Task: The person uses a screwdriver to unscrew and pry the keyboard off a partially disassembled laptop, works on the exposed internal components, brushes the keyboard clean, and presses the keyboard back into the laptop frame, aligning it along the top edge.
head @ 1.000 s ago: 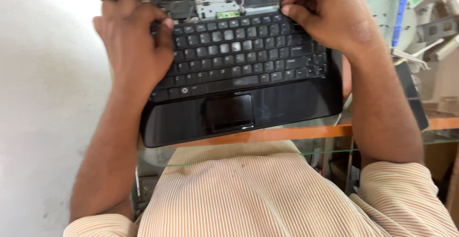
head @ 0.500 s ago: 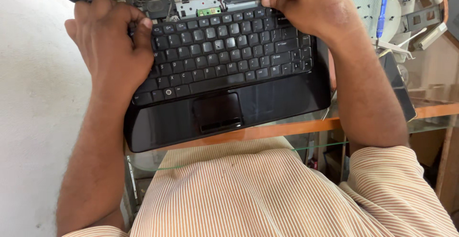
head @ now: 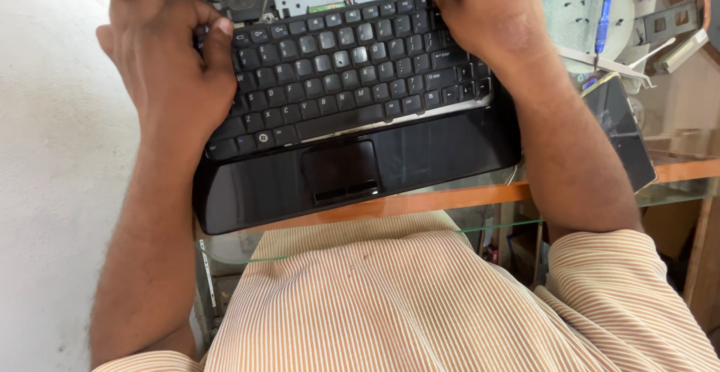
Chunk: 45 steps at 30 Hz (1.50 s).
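Head view shows the keyboard (head: 345, 72) lying loose in the black laptop (head: 360, 169) on the glass worktop (head: 675, 184), its long axis running left to right across you, tilted slightly — top edge pointing away from you. Your left hand (head: 169, 79) grips its left end, fingers (head: 217, 42) curled over the corner; your right hand (head: 480, 12) is clenched on the top right edge. Both sit equally close.
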### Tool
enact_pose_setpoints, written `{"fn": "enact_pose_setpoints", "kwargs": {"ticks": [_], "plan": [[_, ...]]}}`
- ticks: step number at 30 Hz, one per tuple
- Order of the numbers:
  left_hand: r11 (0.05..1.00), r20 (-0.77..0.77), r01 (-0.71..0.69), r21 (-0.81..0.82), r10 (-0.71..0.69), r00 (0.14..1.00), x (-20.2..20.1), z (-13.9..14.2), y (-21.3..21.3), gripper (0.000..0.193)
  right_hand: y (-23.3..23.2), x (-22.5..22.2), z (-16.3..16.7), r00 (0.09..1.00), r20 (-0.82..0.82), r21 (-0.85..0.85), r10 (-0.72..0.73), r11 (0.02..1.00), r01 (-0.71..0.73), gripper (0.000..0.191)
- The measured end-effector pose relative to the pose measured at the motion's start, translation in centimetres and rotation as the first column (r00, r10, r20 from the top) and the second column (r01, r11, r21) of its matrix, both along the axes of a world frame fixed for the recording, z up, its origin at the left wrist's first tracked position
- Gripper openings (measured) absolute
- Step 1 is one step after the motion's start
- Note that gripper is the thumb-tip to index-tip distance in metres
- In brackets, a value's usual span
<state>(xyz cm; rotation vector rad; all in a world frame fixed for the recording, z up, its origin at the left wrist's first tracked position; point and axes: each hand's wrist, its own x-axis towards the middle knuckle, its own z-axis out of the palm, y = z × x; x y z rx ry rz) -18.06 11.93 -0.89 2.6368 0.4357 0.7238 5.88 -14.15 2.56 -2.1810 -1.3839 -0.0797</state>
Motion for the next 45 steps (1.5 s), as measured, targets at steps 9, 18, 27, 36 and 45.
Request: {"fn": "enact_pose_setpoints", "kwargs": {"ticks": [9,18,27,36,45], "plan": [[0.999,0.035,0.040,0.005,-0.040,0.999,1.0,1.3,0.1,0.009,-0.1,-0.3,0.0,0.987,0.142,-0.060,-0.078,0.994,0.088,0.014],[0.946,-0.270,-0.056,-0.320,-0.034,0.962,1.3,3.5,1.3,0.009,-0.8,0.2,1.1,0.996,0.076,-0.095,0.050,0.995,-0.042,0.006],[0.992,-0.047,0.006,-0.127,-0.012,0.999,2.8,1.7,0.4,0.011,-0.8,0.8,0.5,0.971,-0.167,-0.184,-0.168,0.973,0.136,0.012],[0.979,-0.080,0.062,-0.194,-0.079,0.994,1.9,2.9,1.4,0.009,-1.3,0.8,0.4,0.980,-0.163,-0.135,-0.111,0.987,0.089,0.017],[0.946,0.066,0.161,-0.281,-0.148,0.987,1.9,3.4,1.2,0.010,-1.1,1.3,-0.4,0.932,-0.329,0.118,0.152,0.986,-0.120,0.006]]}}
